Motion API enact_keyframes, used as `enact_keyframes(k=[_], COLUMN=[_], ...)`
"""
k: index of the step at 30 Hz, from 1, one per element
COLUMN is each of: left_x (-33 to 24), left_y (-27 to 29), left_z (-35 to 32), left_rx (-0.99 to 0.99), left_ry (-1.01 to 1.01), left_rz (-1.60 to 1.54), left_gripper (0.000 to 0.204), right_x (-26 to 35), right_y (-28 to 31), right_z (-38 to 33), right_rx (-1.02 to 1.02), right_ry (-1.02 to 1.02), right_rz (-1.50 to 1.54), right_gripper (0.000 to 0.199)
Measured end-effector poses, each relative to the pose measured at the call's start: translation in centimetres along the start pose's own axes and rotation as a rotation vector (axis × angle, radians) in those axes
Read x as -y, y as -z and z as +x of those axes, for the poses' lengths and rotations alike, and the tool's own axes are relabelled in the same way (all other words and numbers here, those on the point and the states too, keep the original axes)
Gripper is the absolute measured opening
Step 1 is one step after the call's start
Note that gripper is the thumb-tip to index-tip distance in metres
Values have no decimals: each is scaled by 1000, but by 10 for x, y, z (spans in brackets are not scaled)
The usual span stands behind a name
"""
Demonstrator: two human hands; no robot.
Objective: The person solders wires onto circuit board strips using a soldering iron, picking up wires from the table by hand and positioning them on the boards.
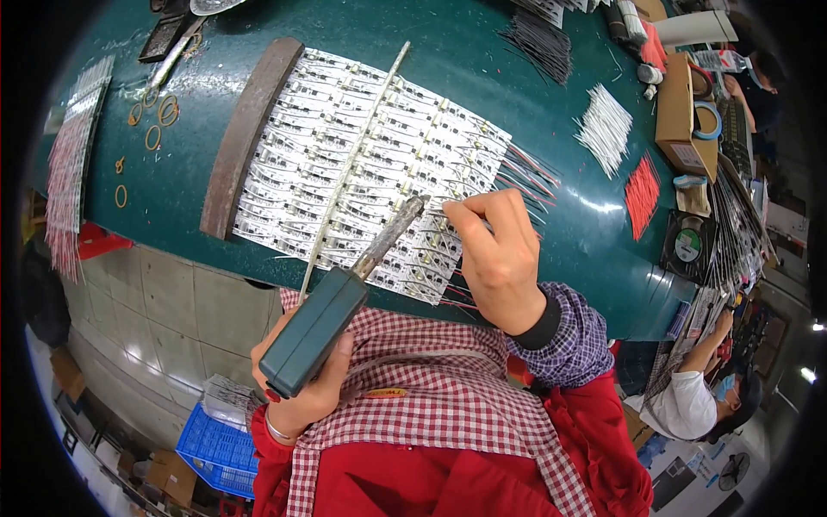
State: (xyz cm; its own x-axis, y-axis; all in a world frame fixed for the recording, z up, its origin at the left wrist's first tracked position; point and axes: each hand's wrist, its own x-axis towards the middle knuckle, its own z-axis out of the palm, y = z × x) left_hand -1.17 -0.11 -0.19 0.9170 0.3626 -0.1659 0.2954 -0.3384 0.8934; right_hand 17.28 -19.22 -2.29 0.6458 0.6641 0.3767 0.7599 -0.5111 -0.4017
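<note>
My left hand (323, 366) is wrapped round the dark green boxy handle of a soldering iron (314, 332). Its dark, worn tip points up and right over a panel of small white circuit boards (362, 172). Close to that tip, my right hand (501, 250) pinches what looks like a thin wire, mostly hidden by the fingertips, at the panel's right part. Short leads cover the panel, and red, white and black wires (530, 177) stick out past its right edge. A long pale thin stick (362, 138) lies slantwise across the boards. Along their left edge rests a brown metal bar (250, 138).
On the green table (465, 52) lie bundles of black (538, 47), white (605, 129) and red wires (642, 196). A cardboard box (685, 116) stands at right; rubber bands (153, 136) and another wired panel (73, 164) lie left. A co-worker (689, 405) sits at right.
</note>
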Motion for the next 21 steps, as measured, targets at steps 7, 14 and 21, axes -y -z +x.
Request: enact_keyframes(k=[7, 14, 21], left_x=[1, 0, -4], left_y=[0, -1, -2], left_z=[-3, -3, 2], left_rx=[-18, -24, -26], left_ry=[12, 4, -23], left_rz=[-41, -65, -54], left_gripper=[29, 29, 28], right_x=[4, 5, -1], right_y=[-1, -1, -5], right_z=[-4, -6, -5], right_rx=[-37, -29, -68], right_ry=[-37, -33, 3], right_rz=[14, 46, 13], right_gripper=[32, 32, 29])
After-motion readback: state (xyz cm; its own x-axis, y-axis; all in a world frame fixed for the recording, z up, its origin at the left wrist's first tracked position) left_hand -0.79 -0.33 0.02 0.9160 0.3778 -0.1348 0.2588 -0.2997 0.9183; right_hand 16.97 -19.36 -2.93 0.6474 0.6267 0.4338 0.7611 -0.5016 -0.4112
